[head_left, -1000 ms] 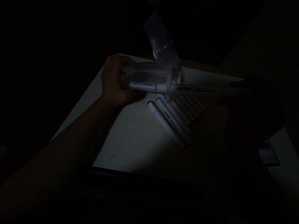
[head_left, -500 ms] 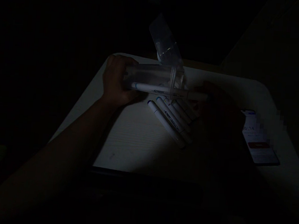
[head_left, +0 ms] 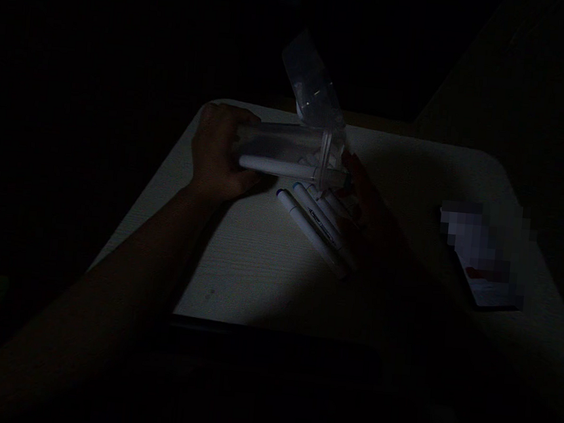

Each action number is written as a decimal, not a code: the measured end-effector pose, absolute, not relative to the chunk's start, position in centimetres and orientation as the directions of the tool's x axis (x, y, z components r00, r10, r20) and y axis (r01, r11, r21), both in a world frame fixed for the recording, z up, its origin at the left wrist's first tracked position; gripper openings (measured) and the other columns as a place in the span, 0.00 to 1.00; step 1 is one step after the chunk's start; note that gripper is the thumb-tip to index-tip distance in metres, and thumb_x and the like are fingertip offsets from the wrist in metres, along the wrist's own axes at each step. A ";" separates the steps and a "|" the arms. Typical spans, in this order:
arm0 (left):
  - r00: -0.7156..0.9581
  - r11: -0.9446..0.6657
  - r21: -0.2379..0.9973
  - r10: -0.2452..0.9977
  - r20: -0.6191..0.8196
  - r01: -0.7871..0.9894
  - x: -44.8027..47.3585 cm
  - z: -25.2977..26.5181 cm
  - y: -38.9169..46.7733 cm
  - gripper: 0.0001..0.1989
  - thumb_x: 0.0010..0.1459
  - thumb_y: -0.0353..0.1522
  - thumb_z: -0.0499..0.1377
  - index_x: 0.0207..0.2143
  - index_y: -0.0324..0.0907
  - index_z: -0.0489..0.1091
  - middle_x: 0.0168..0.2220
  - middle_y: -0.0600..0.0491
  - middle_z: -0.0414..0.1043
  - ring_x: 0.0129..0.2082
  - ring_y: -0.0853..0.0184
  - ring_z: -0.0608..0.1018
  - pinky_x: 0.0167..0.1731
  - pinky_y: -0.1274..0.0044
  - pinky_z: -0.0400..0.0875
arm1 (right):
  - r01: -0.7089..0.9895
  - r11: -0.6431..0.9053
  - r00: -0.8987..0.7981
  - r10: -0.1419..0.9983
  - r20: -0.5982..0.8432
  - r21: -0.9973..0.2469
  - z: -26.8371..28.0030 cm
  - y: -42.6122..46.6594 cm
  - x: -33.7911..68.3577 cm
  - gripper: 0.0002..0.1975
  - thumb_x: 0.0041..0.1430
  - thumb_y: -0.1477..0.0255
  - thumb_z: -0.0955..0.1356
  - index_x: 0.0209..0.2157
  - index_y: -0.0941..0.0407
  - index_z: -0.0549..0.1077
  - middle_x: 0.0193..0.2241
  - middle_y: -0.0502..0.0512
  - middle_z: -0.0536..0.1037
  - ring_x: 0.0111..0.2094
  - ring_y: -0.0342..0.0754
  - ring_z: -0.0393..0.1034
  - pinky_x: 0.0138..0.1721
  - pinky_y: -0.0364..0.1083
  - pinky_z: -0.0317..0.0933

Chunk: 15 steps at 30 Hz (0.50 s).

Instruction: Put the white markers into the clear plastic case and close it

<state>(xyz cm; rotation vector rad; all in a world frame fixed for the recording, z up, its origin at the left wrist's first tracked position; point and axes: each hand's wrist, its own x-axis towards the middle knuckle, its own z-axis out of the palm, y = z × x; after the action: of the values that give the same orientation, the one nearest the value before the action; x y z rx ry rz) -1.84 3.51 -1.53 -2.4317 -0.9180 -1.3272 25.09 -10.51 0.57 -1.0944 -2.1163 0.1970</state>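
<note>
The scene is very dark. My left hand [head_left: 215, 150] is wrapped round the base end of a clear plastic case [head_left: 279, 135], which lies on its side with its mouth to the right and its lid [head_left: 311, 79] swung up. A white marker [head_left: 278, 166] lies lengthwise along the case's lower side, mostly inside it. At the mouth, my right hand [head_left: 368, 209] has its fingertips round the marker's outer end; shadow hides much of this hand. Several white markers [head_left: 312, 234] lie side by side on the table below the case, partly covered by my right hand.
A pale wood-grain table [head_left: 239, 254] with rounded corners carries everything. On its right side lies a phone [head_left: 485, 262] with a lit, blurred screen. A dark bar-like edge [head_left: 252, 331] runs along the near side.
The marker has slid left, deeper into the case. My right hand has come left with it, up to the case's mouth. My left hand and the case have hardly moved.
</note>
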 end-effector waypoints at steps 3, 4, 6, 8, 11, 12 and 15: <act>0.405 -0.757 0.086 0.438 0.802 0.648 -1.9 -1.4 3.5 0.45 0.46 0.67 0.51 0.50 0.40 0.61 0.44 0.48 0.66 0.46 0.54 0.72 0.49 0.56 0.66 | 0.737 0.589 -0.377 0.765 0.522 -0.331 0.4 -10.5 24.8 0.36 0.67 0.64 0.54 0.71 0.55 0.32 0.69 0.58 0.51 0.60 0.55 0.61 0.60 0.58 0.63; 0.404 -0.754 0.085 0.441 0.801 0.652 -1.8 -1.4 3.4 0.44 0.46 0.67 0.51 0.50 0.40 0.61 0.44 0.48 0.66 0.46 0.54 0.72 0.48 0.56 0.66 | 0.765 0.570 -0.381 0.775 0.503 -0.300 0.5 -10.5 24.7 0.38 0.66 0.65 0.55 0.71 0.55 0.31 0.69 0.59 0.51 0.62 0.56 0.59 0.62 0.59 0.61; 0.405 -0.762 0.084 0.430 0.807 0.642 -1.8 -1.3 3.4 0.44 0.46 0.67 0.52 0.49 0.40 0.62 0.43 0.48 0.66 0.46 0.53 0.72 0.48 0.55 0.66 | 0.811 0.533 -0.379 0.794 0.475 -0.243 0.5 -10.7 24.4 0.40 0.64 0.68 0.56 0.71 0.55 0.30 0.69 0.58 0.49 0.66 0.57 0.53 0.65 0.60 0.56; 0.407 -0.779 0.087 0.415 0.814 0.621 -1.8 -1.3 3.3 0.44 0.45 0.66 0.54 0.49 0.41 0.63 0.43 0.48 0.66 0.46 0.52 0.72 0.48 0.53 0.66 | 0.839 0.509 -0.375 0.797 0.473 -0.193 0.4 -11.0 23.9 0.40 0.62 0.70 0.56 0.71 0.55 0.31 0.70 0.57 0.46 0.70 0.58 0.44 0.66 0.62 0.52; 0.414 -0.785 0.093 0.418 0.809 0.612 -1.8 -1.4 3.3 0.44 0.43 0.66 0.56 0.49 0.41 0.63 0.43 0.48 0.66 0.46 0.52 0.72 0.49 0.53 0.65 | 0.866 0.481 -0.366 0.794 0.486 -0.134 0.1 -11.2 23.3 0.40 0.60 0.73 0.55 0.71 0.56 0.33 0.70 0.60 0.42 0.72 0.58 0.35 0.67 0.63 0.50; 0.413 -0.781 0.096 0.425 0.805 0.617 -1.8 -1.4 3.3 0.44 0.43 0.66 0.56 0.49 0.41 0.63 0.43 0.48 0.66 0.46 0.52 0.72 0.49 0.53 0.65 | 0.868 0.481 -0.367 0.789 0.494 -0.123 0.0 -11.2 23.2 0.40 0.59 0.74 0.55 0.70 0.57 0.33 0.70 0.60 0.42 0.72 0.58 0.34 0.67 0.62 0.50; 0.397 -0.775 0.097 0.422 0.815 0.624 -1.9 -1.5 3.4 0.44 0.44 0.66 0.56 0.49 0.41 0.63 0.43 0.48 0.66 0.46 0.53 0.72 0.48 0.55 0.66 | 0.848 0.517 -0.377 0.738 0.560 -0.112 -0.4 -10.4 24.3 0.39 0.60 0.70 0.56 0.70 0.56 0.36 0.70 0.58 0.45 0.72 0.57 0.37 0.67 0.61 0.51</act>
<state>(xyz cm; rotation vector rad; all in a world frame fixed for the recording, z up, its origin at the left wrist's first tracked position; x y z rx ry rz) -1.87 3.42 -1.45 -2.4309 -0.9270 -1.3174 24.27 -10.42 -0.39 -1.2889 -2.2059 -0.2612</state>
